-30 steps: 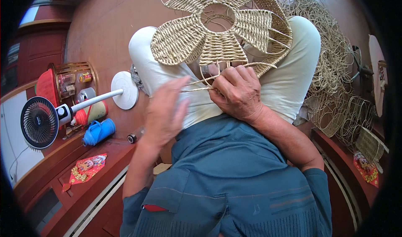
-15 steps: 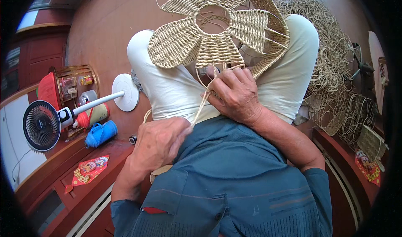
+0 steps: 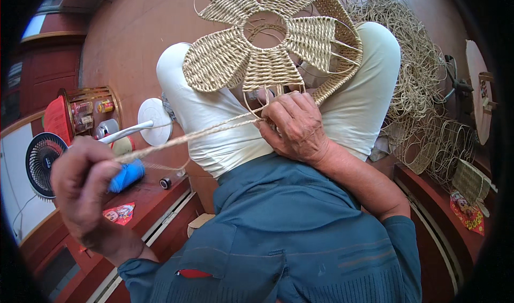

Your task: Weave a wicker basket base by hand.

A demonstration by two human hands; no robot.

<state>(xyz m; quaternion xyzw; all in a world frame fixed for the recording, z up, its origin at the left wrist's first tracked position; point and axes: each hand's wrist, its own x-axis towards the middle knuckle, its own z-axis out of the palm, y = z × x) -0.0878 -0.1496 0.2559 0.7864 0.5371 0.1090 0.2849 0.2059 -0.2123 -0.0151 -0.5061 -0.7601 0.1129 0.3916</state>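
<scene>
Woven flower (image 3: 272,67): we have it before us, between and over our knees (image 3: 172,62), lower petal (image 3: 273,71) nearest.
Left hand (image 3: 85,188): our fingers are clamped on a strand (image 3: 171,143), stretched out to our left.
Right hand (image 3: 294,125): our fingers close on cords (image 3: 279,90) just below the lower petal.
Cord heap (image 3: 412,62): beside our right knee (image 3: 381,48), on the floor (image 3: 123,51).

Left hand (image 3: 80,188) out near nine o'clock, slightly blurred, left fingers (image 3: 101,173) curled in, left forearm (image 3: 126,248) angled toward eleven, right hand (image 3: 296,123) near centre, palm down, right fingers (image 3: 292,102) bent and gathered, right elbow (image 3: 393,209) at four o'clock, right forearm (image 3: 358,177) slanting toward ten.
</scene>
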